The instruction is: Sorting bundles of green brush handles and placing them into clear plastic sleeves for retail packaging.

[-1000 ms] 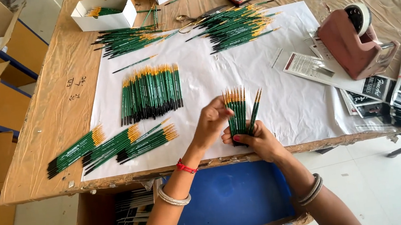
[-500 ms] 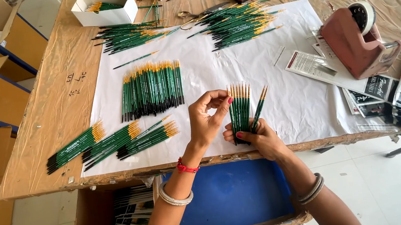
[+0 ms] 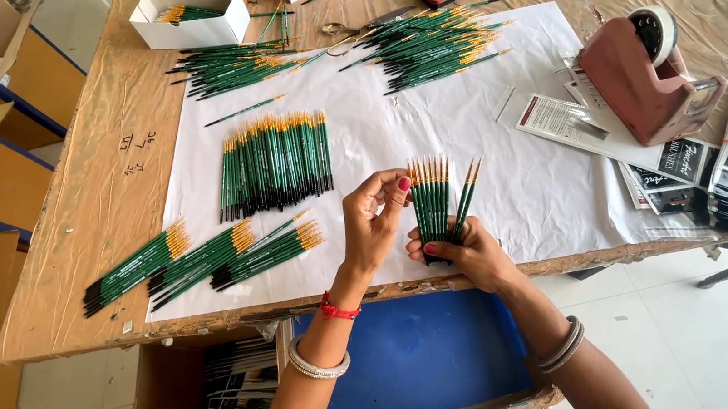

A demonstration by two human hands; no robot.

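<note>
At the near edge of the tabletop (image 3: 73, 219), over the white paper sheet (image 3: 375, 139), your right hand (image 3: 470, 256) has its grip clenched around the lower ends of a small fan of green paintbrushes (image 3: 435, 201), held upright with the yellow ferrules and tips pointing away from you. Your left hand (image 3: 371, 226) is beside the fan, thumb and forefinger pinched together near the top of the leftmost brush; whether they actually grasp a brush there is hard to tell.

Keep the right-hand grip low on the handles so the tips stay free and readable. One or two brushes on the right lean away from the rest; nudge them parallel so the fan counts cleanly. Work with the left fingertips on the ferrules, not the bristles, since those fine tips would likely splay under pressure.

The sorted row of brushes (image 3: 275, 164) lies flat well to the left of your hands, tips level; the three slanted bundles (image 3: 206, 259) lie nearer the edge. Hold the fan over the paper, not past the tabletop's rim, so a dropped brush would probably land on the sheet rather than in the blue-lined box (image 3: 418, 354) below.
</note>
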